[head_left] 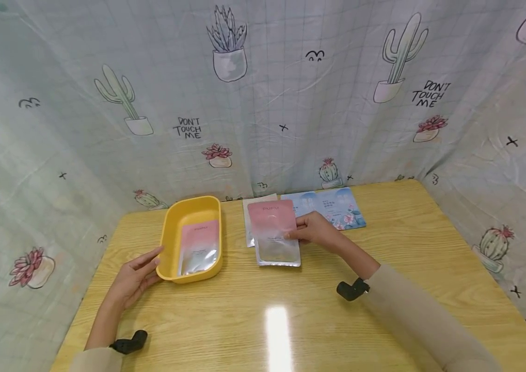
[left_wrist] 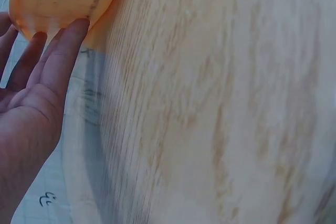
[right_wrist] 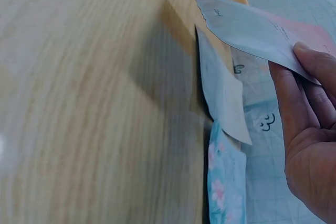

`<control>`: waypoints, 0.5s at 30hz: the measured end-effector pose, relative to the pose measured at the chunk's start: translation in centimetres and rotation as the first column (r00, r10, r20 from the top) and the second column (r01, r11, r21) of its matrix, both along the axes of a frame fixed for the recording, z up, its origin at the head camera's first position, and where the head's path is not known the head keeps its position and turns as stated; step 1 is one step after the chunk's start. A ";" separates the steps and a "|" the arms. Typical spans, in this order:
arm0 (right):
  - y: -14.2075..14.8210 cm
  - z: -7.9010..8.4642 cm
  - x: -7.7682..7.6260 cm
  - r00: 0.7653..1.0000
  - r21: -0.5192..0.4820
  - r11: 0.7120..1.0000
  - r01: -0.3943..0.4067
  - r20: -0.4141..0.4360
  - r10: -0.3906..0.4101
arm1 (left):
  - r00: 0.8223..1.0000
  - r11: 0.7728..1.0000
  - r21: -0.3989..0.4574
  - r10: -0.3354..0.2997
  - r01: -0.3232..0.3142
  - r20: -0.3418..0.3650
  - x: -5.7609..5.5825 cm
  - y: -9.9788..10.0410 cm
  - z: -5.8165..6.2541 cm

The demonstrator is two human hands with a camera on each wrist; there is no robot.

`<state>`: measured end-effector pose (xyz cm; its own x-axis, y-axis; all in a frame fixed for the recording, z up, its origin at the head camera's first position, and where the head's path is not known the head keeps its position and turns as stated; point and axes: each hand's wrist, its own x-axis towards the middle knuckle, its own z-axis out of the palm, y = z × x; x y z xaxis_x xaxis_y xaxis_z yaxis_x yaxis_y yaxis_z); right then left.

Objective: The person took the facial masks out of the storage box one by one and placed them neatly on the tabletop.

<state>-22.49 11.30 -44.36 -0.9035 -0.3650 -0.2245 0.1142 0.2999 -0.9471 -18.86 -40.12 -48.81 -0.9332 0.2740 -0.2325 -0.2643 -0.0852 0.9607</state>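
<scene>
My right hand (head_left: 320,231) pinches a pink-and-silver face mask packet (head_left: 274,240) by its right edge, thumb on the front. In the right wrist view this packet (right_wrist: 252,32) is held up off the table, casting a shadow. Beneath it in the head view a whitish packet (head_left: 247,222) is partly covered. A matching pink-and-silver packet (head_left: 200,245) lies inside the yellow plastic basin (head_left: 168,227). At the basin's left side, my left hand (head_left: 132,276) touches the wall and rim with extended fingers; the left wrist view shows fingertips (left_wrist: 81,26) against its outside.
Blue flowered packets (head_left: 348,209) lie at the back, right of the whitish one. The wooden table (head_left: 337,330) meets a cactus-print curtain (head_left: 272,93) behind and at both sides. A light reflection shines near the front of the table.
</scene>
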 end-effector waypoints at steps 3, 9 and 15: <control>0.1 -0.3 0.5 1.000 0.010 1.000 -0.001 0.002 0.001 | 1.000 1.000 0.000 0.002 -0.002 0.003 0.0 -0.1 0.1; -0.2 -1.1 1.2 0.999 0.014 0.999 -0.042 0.024 0.042 | 1.000 0.999 -0.033 -0.001 0.000 -0.012 0.0 -0.2 0.3; -0.5 -2.3 1.6 1.000 0.090 0.996 -0.020 0.000 0.020 | 1.000 1.000 -0.024 0.000 0.000 0.004 -0.3 0.2 0.3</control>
